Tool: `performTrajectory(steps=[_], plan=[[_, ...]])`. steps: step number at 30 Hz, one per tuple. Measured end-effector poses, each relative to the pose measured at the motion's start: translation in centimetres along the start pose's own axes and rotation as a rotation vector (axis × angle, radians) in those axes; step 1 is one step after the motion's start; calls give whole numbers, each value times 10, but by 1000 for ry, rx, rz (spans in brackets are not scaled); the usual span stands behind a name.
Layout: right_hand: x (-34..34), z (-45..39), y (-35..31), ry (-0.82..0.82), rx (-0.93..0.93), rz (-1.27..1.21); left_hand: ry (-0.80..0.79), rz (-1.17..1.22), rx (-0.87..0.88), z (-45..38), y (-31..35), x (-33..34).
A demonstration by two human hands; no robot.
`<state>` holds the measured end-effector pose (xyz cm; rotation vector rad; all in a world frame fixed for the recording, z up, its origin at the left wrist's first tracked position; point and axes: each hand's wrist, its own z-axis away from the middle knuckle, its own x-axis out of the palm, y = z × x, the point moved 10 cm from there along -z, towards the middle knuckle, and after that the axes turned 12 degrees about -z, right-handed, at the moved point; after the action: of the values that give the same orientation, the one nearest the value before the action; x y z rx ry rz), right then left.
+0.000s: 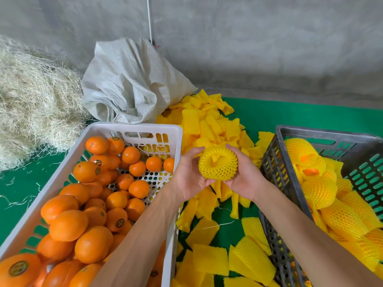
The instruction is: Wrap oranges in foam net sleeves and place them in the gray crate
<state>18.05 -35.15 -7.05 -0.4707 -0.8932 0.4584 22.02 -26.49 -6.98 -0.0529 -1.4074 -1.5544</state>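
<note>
1. Both hands cup one sleeved orange (218, 165): my left hand (190, 176) and right hand (244, 177) curl round its sides, above the loose foam sleeves (209, 129).
2. Sleeve mouth gapes on top, bare peel visible. Risk: the net may slide back if I loosen my hold.
3. Gray crate (290, 133) sits to my right. Risk: the orange could strike its rim during transfer.
4. White crate (132, 128) with unwrapped oranges (87, 204) lies left; misplacing there mixes stock.
</note>
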Motion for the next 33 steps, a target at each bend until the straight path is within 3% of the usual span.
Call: performTrajectory(steps=[2, 6, 10, 12, 14, 16, 18, 20, 22, 26, 28, 33], plan=[[3, 0, -4, -37, -25, -30, 71, -200, 96, 0, 8, -4], [5, 1, -20, -69, -135, -1, 392, -763, 548, 23, 65, -22], [0, -1, -17, -34, -168, 86, 561, -1011, 692, 51, 90, -48], [1, -1, -13, -26, -158, 122, 722, -1146, 554, 56, 89, -82], [-1, -3, -10, -5, -154, 151, 679, -1288, 187, 47, 67, -123], [-5, -5, -10, 21, -154, 171, 433, -1448, -354, 47, 20, -156], [-8, -6, -10, 31, -153, 192, 150, -1429, -883, 76, -31, -165], [-10, -6, -9, 42, -153, 206, -25, -1391, -1141, 95, -57, -160], [-11, -7, -10, 46, -156, 206, -95, -1530, -1171, 98, -60, -152], [-11, -7, -9, 33, -149, 198, 163, -1786, -960, 82, -53, -155], [-11, -6, -9, 32, -149, 191, 234, -1762, -938, 84, -56, -149], [-10, -7, -9, 38, -148, 202, 186, -1676, -1014, 93, -53, -130]])
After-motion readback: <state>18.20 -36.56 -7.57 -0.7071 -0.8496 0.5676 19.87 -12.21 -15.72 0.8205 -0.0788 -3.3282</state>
